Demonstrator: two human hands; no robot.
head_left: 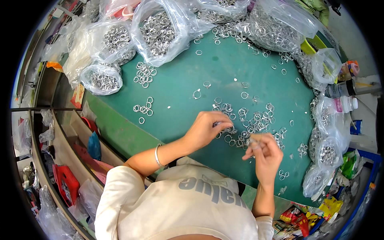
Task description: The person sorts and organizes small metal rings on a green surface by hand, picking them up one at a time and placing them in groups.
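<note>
Loose silver metal rings (256,120) lie in a spread pile on the green tabletop, right in front of me. Over the pile's left side, my left hand (205,129) is closed, its fingers curled around a few silver rings partly hidden in the palm. My right hand (265,153) hovers at the pile's near edge with thumb and fingers drawn together. Whatever sits between its fingertips is too blurred to make out. The two hands are a short way apart.
Open plastic bags full of rings (158,34) stand along the far edge, with more bags (329,154) down the right. A small ring cluster (145,75) lies far left. A white bottle (346,105) is at the right. Wooden shelving (80,140) runs along the left.
</note>
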